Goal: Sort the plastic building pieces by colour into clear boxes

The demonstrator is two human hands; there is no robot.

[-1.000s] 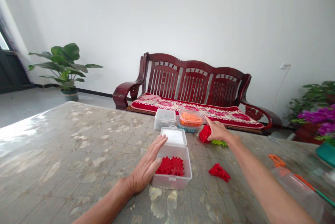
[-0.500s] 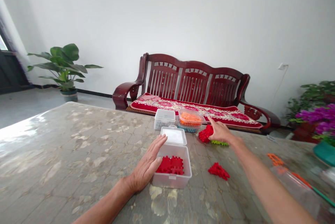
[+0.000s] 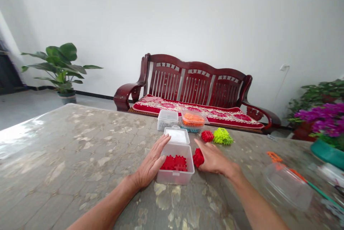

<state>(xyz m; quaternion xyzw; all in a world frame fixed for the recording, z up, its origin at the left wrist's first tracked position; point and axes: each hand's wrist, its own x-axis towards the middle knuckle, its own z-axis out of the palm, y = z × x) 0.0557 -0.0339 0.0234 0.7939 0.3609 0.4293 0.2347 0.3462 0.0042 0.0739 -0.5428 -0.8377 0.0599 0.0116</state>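
Observation:
My left hand (image 3: 150, 160) lies along the left side of a clear plastic box (image 3: 175, 178), fingers stretched out and apart from the thumb. Inside the box are red interlocking plastic pieces (image 3: 174, 163), and its lid (image 3: 176, 135) is folded back behind it. Just right of the box, my right hand (image 3: 213, 158) is closed around a cluster of red interlocking pieces (image 3: 198, 157); some of its fingers are hidden. Beyond that hand, another red cluster (image 3: 207, 136) sits beside a yellow-green cluster (image 3: 223, 136).
Behind the open box stand a lidded clear box (image 3: 167, 120) and a tub of orange pieces (image 3: 193, 119) above blue ones. A clear plastic cover (image 3: 287, 187), orange pieces (image 3: 274, 157) and a teal flowerpot (image 3: 328, 153) occupy the right. A wooden bench (image 3: 197, 81) stands beyond the table.
My right hand has come back toward me and left, from the far clusters to beside the box. The nearer loose red cluster no longer shows where it lay. My left hand stays at the box.

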